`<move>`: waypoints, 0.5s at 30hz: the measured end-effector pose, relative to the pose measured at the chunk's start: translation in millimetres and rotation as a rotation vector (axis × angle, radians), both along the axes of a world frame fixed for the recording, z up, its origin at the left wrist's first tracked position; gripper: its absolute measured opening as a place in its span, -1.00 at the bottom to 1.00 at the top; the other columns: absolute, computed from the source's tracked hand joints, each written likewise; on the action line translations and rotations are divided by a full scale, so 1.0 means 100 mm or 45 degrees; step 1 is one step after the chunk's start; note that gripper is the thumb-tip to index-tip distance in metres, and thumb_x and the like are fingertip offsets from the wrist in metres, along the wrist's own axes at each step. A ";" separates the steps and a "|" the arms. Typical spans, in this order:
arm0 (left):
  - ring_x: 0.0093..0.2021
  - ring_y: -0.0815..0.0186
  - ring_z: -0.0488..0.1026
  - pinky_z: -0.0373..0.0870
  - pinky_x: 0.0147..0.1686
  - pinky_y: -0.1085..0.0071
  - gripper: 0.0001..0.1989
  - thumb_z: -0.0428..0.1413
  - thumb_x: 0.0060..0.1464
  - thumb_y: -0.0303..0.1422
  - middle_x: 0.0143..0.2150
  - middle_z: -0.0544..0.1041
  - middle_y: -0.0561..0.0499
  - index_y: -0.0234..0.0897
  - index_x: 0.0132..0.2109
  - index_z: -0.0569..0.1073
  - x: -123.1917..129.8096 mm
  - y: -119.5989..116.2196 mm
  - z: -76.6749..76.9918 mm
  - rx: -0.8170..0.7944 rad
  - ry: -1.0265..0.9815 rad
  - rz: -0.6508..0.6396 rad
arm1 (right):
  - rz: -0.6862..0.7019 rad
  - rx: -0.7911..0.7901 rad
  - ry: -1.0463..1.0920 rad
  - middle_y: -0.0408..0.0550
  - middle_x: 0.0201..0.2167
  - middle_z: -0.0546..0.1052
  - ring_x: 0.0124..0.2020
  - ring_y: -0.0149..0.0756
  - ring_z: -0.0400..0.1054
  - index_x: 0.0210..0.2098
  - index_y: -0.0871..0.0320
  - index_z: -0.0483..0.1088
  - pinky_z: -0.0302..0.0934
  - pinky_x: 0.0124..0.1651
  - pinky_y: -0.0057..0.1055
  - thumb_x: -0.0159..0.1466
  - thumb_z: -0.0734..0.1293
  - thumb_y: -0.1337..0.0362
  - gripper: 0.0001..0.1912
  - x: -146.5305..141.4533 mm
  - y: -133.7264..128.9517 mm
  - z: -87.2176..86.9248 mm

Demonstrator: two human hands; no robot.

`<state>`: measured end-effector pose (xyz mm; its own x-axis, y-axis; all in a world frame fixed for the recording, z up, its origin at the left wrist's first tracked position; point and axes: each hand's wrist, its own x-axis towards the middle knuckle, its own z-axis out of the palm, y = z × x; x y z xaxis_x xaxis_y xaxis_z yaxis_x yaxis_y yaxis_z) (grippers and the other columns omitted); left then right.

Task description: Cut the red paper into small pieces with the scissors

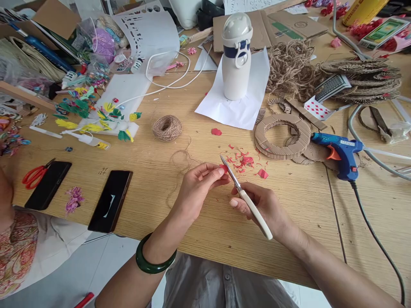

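Observation:
Between the thumb and fingers of my left hand (201,184) is a small piece of red paper (224,168). My right hand (261,203) grips scissors with white handles (255,213), their blades pointing up and left against the red piece. Whether the blades are parted is hard to make out. Just beyond my hands lies a scatter of red paper scraps (245,161), with a larger red piece (262,173) beside it and another red piece (216,131) farther back. A loose strand of twine runs behind my left hand from a ball of twine (167,128).
A white bottle (236,72) stands on white paper at the back. Cardboard rings (282,136) and a blue glue gun (342,149) with its cable are to the right. Two phones (111,201) and red-handled scissors (34,176) lie left, near another person's arm (4,196).

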<state>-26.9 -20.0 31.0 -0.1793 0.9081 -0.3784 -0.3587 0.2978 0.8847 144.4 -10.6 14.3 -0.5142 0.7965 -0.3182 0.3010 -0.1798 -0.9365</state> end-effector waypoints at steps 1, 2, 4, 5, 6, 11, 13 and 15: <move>-0.29 0.34 0.53 0.51 -0.10 0.30 -0.87 0.27 -0.01 -0.36 -0.34 0.58 0.00 -0.35 -0.38 0.53 0.00 0.00 0.00 -0.001 0.003 -0.003 | 0.002 0.002 -0.002 -0.27 -0.62 0.17 -0.60 -0.45 0.04 -0.33 0.20 0.39 -0.01 -0.58 -0.46 0.15 0.42 -0.11 -0.54 0.00 0.00 0.00; -0.30 0.34 0.53 0.51 -0.10 0.30 -0.87 0.27 -0.01 -0.36 -0.34 0.58 0.00 -0.35 -0.38 0.53 -0.01 0.00 0.00 -0.003 0.005 -0.008 | 0.005 0.005 -0.003 -0.27 -0.62 0.17 -0.60 -0.46 0.03 -0.33 0.20 0.39 -0.01 -0.58 -0.46 0.15 0.42 -0.11 -0.54 0.00 0.00 0.00; -0.30 0.34 0.53 0.50 -0.08 0.28 -0.87 0.27 -0.01 -0.35 -0.34 0.59 0.00 -0.35 -0.37 0.53 -0.01 0.00 0.00 -0.008 0.007 -0.017 | 0.009 0.011 -0.004 -0.28 -0.62 0.15 -0.60 -0.46 0.02 -0.33 0.20 0.38 -0.02 -0.59 -0.47 0.15 0.42 -0.09 -0.55 0.01 0.00 -0.01; -0.30 0.34 0.53 0.50 -0.08 0.28 -0.87 0.27 -0.01 -0.35 -0.34 0.59 0.00 -0.35 -0.37 0.53 -0.01 0.00 0.00 -0.009 0.009 -0.021 | 0.009 0.015 -0.005 -0.28 -0.62 0.15 -0.60 -0.46 0.01 -0.34 0.20 0.38 -0.03 -0.59 -0.47 0.15 0.43 -0.09 -0.56 0.01 0.00 -0.01; -0.31 0.33 0.54 0.50 -0.08 0.28 -0.87 0.27 -0.01 -0.35 -0.34 0.59 -0.01 -0.35 -0.37 0.53 -0.01 0.01 0.00 -0.011 0.011 -0.025 | 0.009 0.018 -0.007 -0.28 -0.62 0.15 -0.60 -0.46 0.00 -0.34 0.20 0.39 -0.03 -0.59 -0.47 0.15 0.43 -0.09 -0.56 0.01 0.00 -0.01; -0.31 0.33 0.52 0.51 -0.11 0.28 -0.87 0.26 -0.01 -0.36 -0.37 0.57 0.00 -0.36 -0.38 0.54 -0.05 0.03 0.02 -0.018 0.020 -0.037 | 0.011 0.026 0.001 -0.30 -0.64 0.15 -0.62 -0.48 -0.01 -0.34 0.20 0.39 -0.04 -0.61 -0.47 0.16 0.42 -0.08 -0.56 0.00 0.00 -0.02; -0.32 0.33 0.51 0.52 -0.11 0.27 -0.88 0.25 -0.01 -0.37 -0.39 0.55 0.01 -0.36 -0.39 0.54 -0.06 0.04 0.03 -0.026 0.021 -0.054 | 0.012 0.024 -0.002 -0.31 -0.66 0.13 -0.64 -0.49 -0.02 -0.34 0.20 0.39 -0.04 -0.61 -0.48 0.16 0.43 -0.07 -0.58 0.00 0.00 -0.02; -0.33 0.34 0.50 0.52 -0.11 0.26 -0.89 0.26 -0.02 -0.37 -0.41 0.53 0.03 -0.35 -0.40 0.54 -0.07 0.04 0.04 -0.034 0.026 -0.055 | -0.012 0.026 0.006 -0.30 -0.65 0.15 -0.64 -0.49 0.00 -0.35 0.19 0.39 -0.02 -0.61 -0.48 0.16 0.43 -0.06 -0.59 0.00 0.01 -0.02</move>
